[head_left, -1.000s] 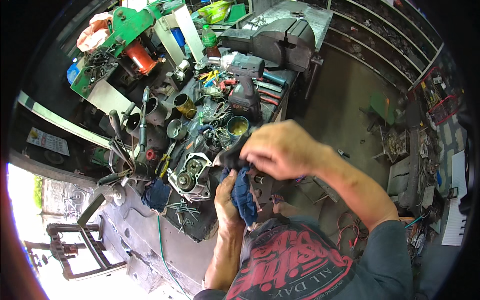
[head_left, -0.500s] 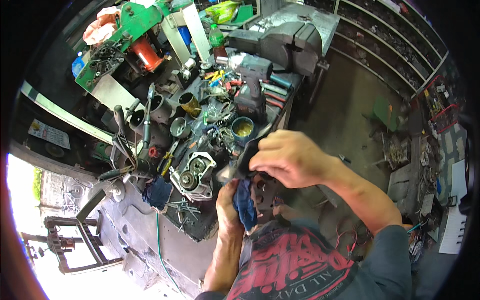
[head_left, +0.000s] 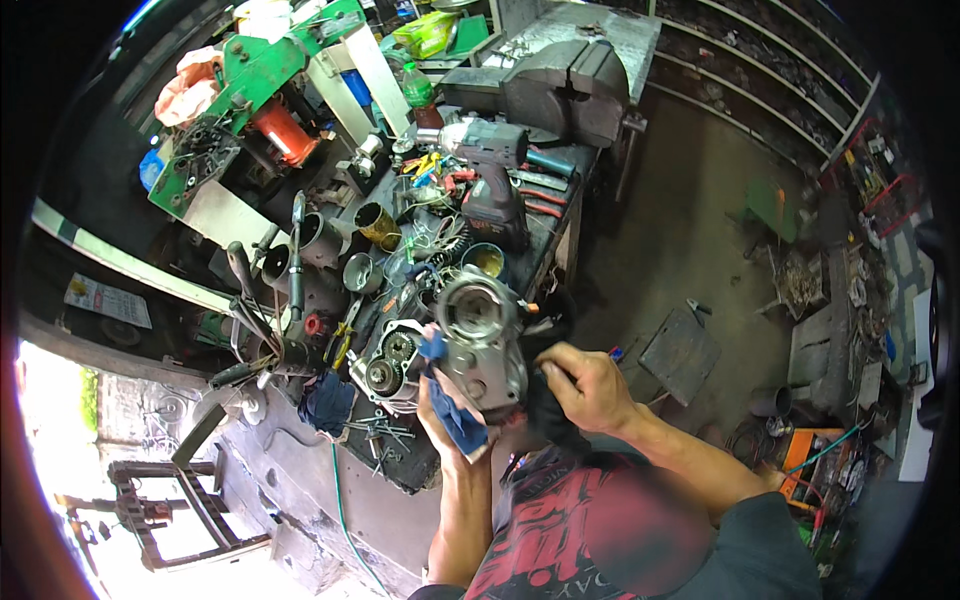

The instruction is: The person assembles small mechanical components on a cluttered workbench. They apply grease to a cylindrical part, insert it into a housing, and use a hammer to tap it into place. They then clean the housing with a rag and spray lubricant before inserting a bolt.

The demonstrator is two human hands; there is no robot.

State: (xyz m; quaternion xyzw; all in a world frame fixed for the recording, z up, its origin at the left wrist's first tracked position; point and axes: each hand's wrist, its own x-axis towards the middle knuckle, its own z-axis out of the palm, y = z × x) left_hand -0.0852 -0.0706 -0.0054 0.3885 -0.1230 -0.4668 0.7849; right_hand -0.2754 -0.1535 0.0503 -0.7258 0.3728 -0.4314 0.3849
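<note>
One metal housing (head_left: 482,352) and a blue rag (head_left: 457,426) are grasped by the left hand (head_left: 436,426), black cloth (head_left: 548,405) by the right hand (head_left: 592,388), a gear casing (head_left: 385,374) lying left of both.

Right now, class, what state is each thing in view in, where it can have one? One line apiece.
Metal casing: held up, round opening showing
Left hand: gripping the casing
Blue cloth: bunched between left hand and casing
Right hand: fingers curled at dark cloth, grip unclear
Gear housing: open, gears exposed
Bolts: loose, scattered
Power driver: upright, unheld
Bottle: upright, partly filled
</note>
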